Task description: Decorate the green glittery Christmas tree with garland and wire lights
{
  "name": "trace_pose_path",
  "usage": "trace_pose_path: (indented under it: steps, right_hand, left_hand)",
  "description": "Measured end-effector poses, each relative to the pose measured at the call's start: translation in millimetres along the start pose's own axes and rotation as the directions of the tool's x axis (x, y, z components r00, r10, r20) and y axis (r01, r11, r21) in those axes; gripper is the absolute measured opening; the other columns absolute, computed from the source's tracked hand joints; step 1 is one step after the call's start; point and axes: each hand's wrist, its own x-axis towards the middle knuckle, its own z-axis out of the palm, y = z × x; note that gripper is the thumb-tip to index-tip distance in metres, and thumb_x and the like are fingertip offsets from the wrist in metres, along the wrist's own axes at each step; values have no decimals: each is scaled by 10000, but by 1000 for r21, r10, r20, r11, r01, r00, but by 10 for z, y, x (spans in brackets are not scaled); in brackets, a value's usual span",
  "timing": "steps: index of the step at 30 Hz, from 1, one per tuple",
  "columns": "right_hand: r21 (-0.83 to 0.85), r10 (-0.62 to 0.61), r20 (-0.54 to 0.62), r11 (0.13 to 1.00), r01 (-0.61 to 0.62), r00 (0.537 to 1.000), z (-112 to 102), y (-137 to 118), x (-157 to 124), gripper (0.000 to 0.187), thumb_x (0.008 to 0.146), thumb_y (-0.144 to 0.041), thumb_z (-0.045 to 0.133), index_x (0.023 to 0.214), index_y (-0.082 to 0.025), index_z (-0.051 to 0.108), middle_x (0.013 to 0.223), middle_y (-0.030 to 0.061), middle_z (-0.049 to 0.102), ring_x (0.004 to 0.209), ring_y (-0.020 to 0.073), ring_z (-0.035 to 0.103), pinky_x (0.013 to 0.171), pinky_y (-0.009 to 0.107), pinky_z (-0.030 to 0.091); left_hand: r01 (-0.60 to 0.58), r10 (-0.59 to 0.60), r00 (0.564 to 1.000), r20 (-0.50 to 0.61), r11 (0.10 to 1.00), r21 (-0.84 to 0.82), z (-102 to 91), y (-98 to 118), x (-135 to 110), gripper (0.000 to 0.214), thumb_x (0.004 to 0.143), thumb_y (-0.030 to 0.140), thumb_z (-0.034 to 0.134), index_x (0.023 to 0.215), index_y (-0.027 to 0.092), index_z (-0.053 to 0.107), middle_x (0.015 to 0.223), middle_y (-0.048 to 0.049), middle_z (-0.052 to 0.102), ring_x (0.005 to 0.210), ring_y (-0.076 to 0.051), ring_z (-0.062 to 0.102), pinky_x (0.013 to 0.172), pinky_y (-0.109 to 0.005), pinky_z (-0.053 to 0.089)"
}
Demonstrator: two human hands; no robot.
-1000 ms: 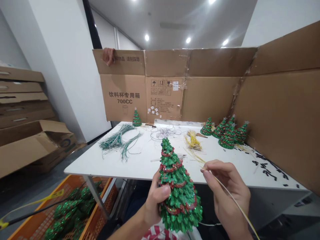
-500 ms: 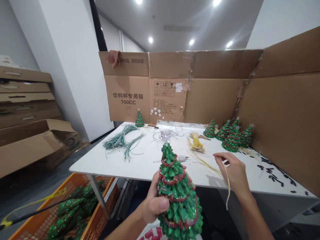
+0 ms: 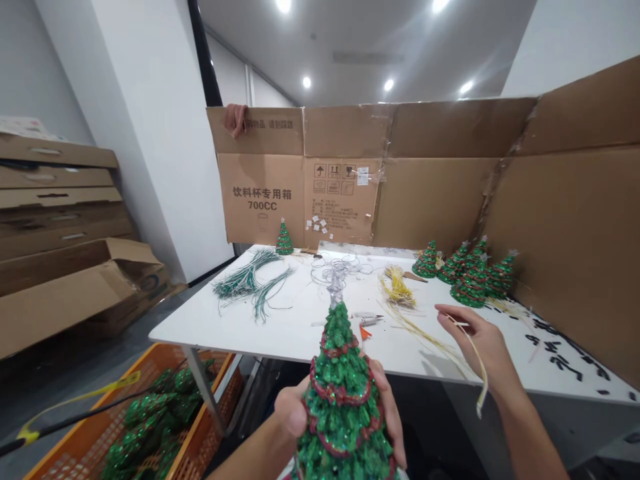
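Note:
My left hand [image 3: 293, 408] is wrapped around a glittery green Christmas tree figurine [image 3: 343, 393] with red garlands, close to me at the table's front edge. A silvery star [image 3: 335, 291] tops it; the base lies below the picture. Off to the right, my right hand [image 3: 484, 343] pinches a thin pale yellow wire [image 3: 483, 383] between thumb and fingers, its end hanging past the palm. On the table, a bundle of yellow wires [image 3: 399, 288] lies beyond that hand. A grey pen-like cutter [image 3: 370, 321] and an orange piece [image 3: 366, 332] lie behind the figurine.
Green-and-white wires [image 3: 243, 279] lie at the white table's [image 3: 193, 322] left. Several finished-looking trees [image 3: 470, 280] stand at the right, near scattered black pieces [image 3: 555, 347]. Cardboard walls [image 3: 430, 193] close off the back and right. An orange crate [image 3: 145, 363] of green trees sits at lower left.
The figurine has swung more upright and turned in my left hand, bringing its silver star into view. My right hand still pinches the wire, nearly in place. The view has shifted slightly.

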Motion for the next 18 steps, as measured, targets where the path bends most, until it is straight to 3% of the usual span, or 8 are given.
trace_pose_path:
  steps: [2,7,9,12,15,18]
  right_hand:
    - [-61,24,-15,998,-24,1000,-13,100,34,514,822,-616,695,1046,-182,858,1123,156,829,887,308,758,778,411,612]
    - [-227,70,-78,970,-86,995,-76,422,127,613,768,-633,615,1057,-144,844,1048,184,815,805,333,740,838,497,591]
    - [-294,85,-92,950,-108,992,-105,577,161,641,749,-622,593,1071,-124,835,1010,190,806,846,362,747,896,525,573]
    - [-393,122,-102,907,-152,987,-143,826,188,674,744,-612,558,1079,-90,824,973,218,792,887,410,752,898,558,561]
    - [-485,162,-126,850,-203,979,-176,1068,188,738,792,-603,522,1160,-25,799,1038,286,773,983,477,746,898,595,554]
    - [-561,185,-157,791,-242,970,-209,1260,175,733,840,-556,518,1236,8,768,1078,341,742,1102,540,715,885,626,546]
  left_hand:
    - [12,-7,999,52,995,-97,-35,-39,9,715,534,749,842,1045,255,769,744,-66,686,623,-289,731,609,-465,630]
    - [-43,48,999,24,984,-172,103,64,-1,683,642,763,765,1098,256,774,774,-62,681,614,-249,700,562,-394,614]
    - [-48,45,999,-21,987,-151,183,124,-6,681,708,817,704,1098,263,774,774,-59,662,619,-243,690,520,-369,612]
    - [-137,139,990,-5,967,-215,240,140,-3,680,756,819,682,1135,262,777,723,-25,610,502,-174,588,425,-321,593]
    - [-200,210,978,11,947,-251,228,125,4,664,787,806,674,1155,262,776,688,-3,578,426,-133,505,363,-284,547]
    - [-193,205,978,33,955,-226,189,182,2,655,768,811,692,1143,280,772,691,-1,579,443,-141,519,394,-300,566]
